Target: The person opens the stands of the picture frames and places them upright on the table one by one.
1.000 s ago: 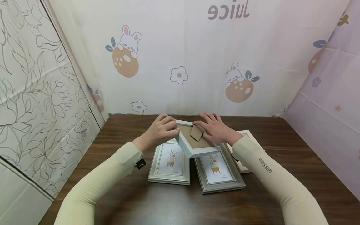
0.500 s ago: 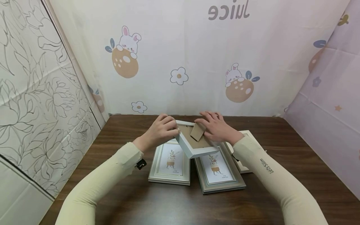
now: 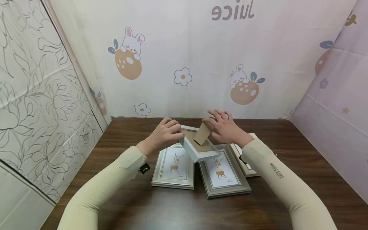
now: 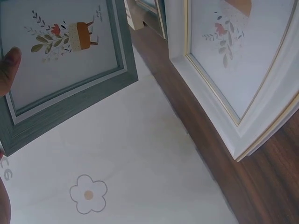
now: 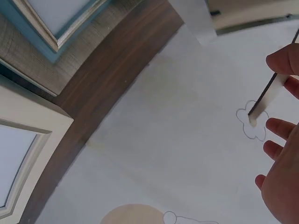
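In the head view my left hand [image 3: 163,135] grips the left edge of a picture frame [image 3: 190,149], held tilted above the table with its brown back up. The left wrist view shows its green-grey front [image 4: 74,108] with a plant print, and my thumb [image 4: 10,65] on it. My right hand [image 3: 225,127] pinches the brown easel stand [image 3: 203,132] on that back, between thumb and a finger. The stand is swung out from the backing. In the right wrist view the stand [image 5: 267,98] appears edge-on, and the other fingers are spread.
Under the held frame lie a silver-white picture frame [image 3: 172,182] and a grey-brown one [image 3: 228,191], both face up on the dark wooden table [image 3: 149,207]. A cream frame [image 3: 250,172] lies partly hidden beneath the right forearm. A patterned curtain [image 3: 184,95] stands behind the table.
My right hand has moved slightly up and to the right, and the easel stand has swung farther out from the back. My left hand keeps its hold on the frame, almost still.
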`<state>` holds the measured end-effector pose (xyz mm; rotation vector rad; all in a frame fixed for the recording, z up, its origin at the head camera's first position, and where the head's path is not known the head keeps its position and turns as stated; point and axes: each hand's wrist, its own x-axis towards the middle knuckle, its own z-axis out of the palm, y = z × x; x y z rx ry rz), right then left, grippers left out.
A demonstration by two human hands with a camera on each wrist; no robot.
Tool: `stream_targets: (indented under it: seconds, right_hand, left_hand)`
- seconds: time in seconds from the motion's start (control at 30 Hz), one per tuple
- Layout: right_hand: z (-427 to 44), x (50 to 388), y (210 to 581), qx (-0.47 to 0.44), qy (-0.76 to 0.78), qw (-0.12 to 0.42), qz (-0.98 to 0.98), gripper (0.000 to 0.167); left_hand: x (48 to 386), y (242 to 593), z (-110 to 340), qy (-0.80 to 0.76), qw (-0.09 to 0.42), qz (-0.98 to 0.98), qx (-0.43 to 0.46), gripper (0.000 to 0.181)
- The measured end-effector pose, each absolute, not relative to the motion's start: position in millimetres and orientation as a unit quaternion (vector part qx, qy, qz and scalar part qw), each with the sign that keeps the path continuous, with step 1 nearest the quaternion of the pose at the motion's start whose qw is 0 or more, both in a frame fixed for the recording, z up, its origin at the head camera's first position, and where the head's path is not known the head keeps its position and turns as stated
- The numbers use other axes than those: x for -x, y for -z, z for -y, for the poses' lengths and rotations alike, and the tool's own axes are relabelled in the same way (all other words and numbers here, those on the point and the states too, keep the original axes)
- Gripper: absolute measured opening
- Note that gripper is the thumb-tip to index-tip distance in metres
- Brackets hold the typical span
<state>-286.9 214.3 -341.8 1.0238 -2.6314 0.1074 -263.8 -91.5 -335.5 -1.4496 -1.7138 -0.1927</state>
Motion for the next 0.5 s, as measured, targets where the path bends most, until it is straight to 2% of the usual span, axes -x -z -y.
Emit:
stream_targets:
  seconds: [0.5]
  right_hand:
    - [-218.6,283.0,339.1,-0.354,-0.04,0.162,0.92,0.052]
  left_hand:
    - [261.7,336.4,87.0,0.072,0.435,0.686,0.579,0.028]
